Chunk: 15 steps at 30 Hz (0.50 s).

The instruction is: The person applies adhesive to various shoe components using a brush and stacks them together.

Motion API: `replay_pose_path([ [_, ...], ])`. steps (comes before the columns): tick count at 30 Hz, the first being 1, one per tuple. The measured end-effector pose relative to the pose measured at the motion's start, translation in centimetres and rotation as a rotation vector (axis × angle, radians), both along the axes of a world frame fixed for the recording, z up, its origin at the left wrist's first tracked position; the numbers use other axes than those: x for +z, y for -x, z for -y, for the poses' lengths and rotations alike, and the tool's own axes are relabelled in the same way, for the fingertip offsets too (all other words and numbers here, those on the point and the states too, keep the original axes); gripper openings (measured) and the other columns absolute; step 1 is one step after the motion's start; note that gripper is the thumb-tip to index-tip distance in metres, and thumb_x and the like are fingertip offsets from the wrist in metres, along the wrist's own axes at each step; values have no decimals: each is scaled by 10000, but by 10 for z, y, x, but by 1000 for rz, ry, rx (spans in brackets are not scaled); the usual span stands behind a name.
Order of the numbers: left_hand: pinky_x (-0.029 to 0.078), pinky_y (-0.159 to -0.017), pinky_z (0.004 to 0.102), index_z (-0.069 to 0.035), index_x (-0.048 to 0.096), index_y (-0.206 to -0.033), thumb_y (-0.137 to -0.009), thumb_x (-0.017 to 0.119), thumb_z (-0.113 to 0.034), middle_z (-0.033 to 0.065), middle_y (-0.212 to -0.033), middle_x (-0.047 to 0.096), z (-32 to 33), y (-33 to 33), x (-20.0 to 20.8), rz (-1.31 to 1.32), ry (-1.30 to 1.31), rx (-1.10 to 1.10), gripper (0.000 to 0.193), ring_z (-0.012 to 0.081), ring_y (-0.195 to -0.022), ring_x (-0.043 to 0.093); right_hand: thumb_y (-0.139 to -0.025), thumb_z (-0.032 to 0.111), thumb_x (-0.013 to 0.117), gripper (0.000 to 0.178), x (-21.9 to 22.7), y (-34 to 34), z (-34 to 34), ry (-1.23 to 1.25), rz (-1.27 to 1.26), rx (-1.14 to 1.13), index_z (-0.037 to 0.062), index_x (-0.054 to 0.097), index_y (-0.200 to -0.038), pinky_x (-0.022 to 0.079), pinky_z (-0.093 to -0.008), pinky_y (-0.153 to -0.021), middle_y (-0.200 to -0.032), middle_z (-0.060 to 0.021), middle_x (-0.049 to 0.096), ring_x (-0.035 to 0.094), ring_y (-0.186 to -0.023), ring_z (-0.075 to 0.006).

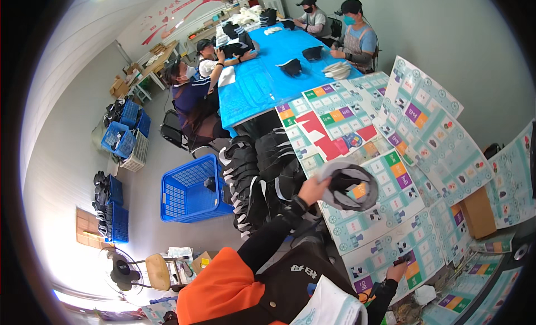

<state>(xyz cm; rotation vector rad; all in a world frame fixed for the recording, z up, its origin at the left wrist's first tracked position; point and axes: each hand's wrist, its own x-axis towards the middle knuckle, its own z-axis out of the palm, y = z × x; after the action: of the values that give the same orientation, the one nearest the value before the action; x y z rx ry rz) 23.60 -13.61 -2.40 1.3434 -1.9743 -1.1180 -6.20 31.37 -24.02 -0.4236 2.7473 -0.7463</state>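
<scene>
My left hand [314,189] is closed on the edge of a grey and black cap-like cloth piece [339,178]. Its round opening faces me, with part of the printed sheets showing through it. Below it lie overlapping white and teal printed sheets [385,235] that cover the near table. Lower right, my right hand [396,271] is closed over the sheets on a small dark object [401,261], too small to name. Left of the table stand rows of nested black cloth pieces [243,174] with grey edges.
An open blue basket [190,188] stands on the floor at left. Beyond is a blue-covered table [257,85] with several people seated round it. More blue crates [117,221] line the left wall. A brown cardboard piece [477,213] sits at the right table edge.
</scene>
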Motion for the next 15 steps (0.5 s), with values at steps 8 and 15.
replay_pose_path([
  [8, 617, -748, 491, -7, 552, -1309, -1003, 587, -357, 145, -1149, 660, 170, -82, -44, -948, -383, 460, 465, 314, -921, 708, -766, 56, 653, 444, 28, 2, -12, -186, -87, 122, -28, 591, -1198, 392, -528, -1052, -1188, -253, 577, 513, -1179, -448],
  [15, 520, -904, 428, -127, 596, -1299, -986, 587, -340, 16, -1127, 724, 322, -131, -58, -365, -399, -399, 379, 239, -1055, 665, -772, 50, 651, 283, 60, 8, 37, -47, -90, 355, -29, 663, -1044, 455, -484, -971, -1047, -238, 637, 578, -1071, -413],
])
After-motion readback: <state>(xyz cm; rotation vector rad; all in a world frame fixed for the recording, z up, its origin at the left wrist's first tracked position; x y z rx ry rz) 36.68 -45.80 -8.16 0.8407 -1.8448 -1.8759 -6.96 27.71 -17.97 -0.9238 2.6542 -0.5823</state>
